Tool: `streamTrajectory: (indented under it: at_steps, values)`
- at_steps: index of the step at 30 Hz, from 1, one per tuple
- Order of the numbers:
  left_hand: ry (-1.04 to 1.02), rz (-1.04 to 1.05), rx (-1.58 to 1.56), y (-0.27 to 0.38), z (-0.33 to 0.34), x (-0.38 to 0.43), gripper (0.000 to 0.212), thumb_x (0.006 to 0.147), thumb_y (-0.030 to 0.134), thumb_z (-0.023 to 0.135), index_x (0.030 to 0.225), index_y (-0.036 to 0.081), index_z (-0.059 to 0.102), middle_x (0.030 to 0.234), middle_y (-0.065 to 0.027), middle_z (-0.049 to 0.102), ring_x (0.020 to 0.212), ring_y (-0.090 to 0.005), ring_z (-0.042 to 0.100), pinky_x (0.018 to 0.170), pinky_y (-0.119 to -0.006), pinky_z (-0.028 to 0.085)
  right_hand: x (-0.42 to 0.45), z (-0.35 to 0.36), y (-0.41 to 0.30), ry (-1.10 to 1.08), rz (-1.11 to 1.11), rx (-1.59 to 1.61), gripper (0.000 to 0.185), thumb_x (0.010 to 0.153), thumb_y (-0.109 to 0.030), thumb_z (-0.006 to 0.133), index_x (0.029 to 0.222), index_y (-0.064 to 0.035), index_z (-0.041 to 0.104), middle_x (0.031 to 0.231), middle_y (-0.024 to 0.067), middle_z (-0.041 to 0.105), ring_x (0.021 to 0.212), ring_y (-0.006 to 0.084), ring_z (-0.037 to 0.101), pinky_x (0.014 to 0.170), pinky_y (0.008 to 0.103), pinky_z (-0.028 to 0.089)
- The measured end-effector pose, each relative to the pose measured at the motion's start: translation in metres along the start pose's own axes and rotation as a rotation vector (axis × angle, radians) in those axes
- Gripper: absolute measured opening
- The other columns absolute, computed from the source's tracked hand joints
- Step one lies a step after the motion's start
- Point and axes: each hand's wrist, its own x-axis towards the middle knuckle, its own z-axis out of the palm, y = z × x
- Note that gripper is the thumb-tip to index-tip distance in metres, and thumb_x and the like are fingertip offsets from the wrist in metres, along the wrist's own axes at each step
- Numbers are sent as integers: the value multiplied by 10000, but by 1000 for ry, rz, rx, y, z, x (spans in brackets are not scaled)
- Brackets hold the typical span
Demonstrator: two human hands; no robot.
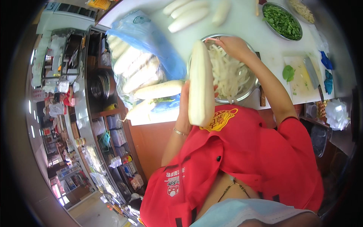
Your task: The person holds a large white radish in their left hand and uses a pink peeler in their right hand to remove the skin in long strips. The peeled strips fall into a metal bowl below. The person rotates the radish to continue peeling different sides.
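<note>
My left hand holds a long white radish upright over the near left rim of a metal bowl. The radish's surface shows long flat facets, as if peeled. Pale peel strips lie heaped in the bowl. Above the bowl's far side, my right hand grips a small pink hand tool that looks like a peeler; its blade is not clear. Left of the bowl, a blue plastic bag holds several radishes with skin. One more unpeeled radish lies at its near edge.
Several smooth white radishes lie at the back. A bowl of chopped greens stands back right. A cutting board bears a kitchen knife and a green leaf. A wooden knife handle sits beside the metal bowl. Shelves stand left.
</note>
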Motion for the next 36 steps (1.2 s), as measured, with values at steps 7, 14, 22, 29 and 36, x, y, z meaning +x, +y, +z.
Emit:
streamTrajectory:
  at_steps: [7, 14, 22, 29, 36]
  values:
    - [0, 188, -36, 12, -28, 29, 761, 1079, 607, 310, 1524, 0, 423, 1393, -213, 592, 1144, -317, 656, 944, -427, 579, -116, -2, -100, 295, -476, 180, 194, 973, -279, 669, 944, -90, 632, 769, 90, 617, 725, 297, 660, 589, 408, 509]
    - [35, 223, -86, 6, -28, 33, 739, 1070, 603, 347, 1497, 9, 452, 1345, -190, 611, 1136, -305, 653, 938, -429, 577, -134, -7, -123, 334, -497, 5, 191, 924, -257, 713, 872, -130, 580, 729, 35, 560, 697, 194, 655, 559, 352, 510]
    - [76, 43, -28, -9, -13, -4, 716, 1050, 620, 413, 1445, 31, 517, 1239, -213, 677, 1023, -312, 709, 858, -429, 608, -69, 6, -74, 249, -442, -182, 215, 976, -215, 597, 1183, -210, 652, 773, 30, 575, 728, 211, 675, 565, 360, 541]
    - [-121, -23, 177, -16, -9, -11, 724, 1075, 585, 337, 1507, 16, 459, 1354, -200, 630, 1122, -283, 677, 869, -384, 588, 26, 25, 15, -5, -148, -70, 364, 1019, -415, 534, 1286, -224, 693, 941, 119, 730, 866, 341, 696, 765, 491, 527]
    - [-150, -76, 204, 0, 5, -11, 713, 1078, 571, 355, 1531, 29, 448, 1407, -159, 611, 1147, -225, 669, 878, -350, 579, 16, 12, 8, -78, 304, 787, 435, 1003, -464, 581, 1019, -34, 644, 864, 127, 661, 744, 217, 612, 675, 367, 489]
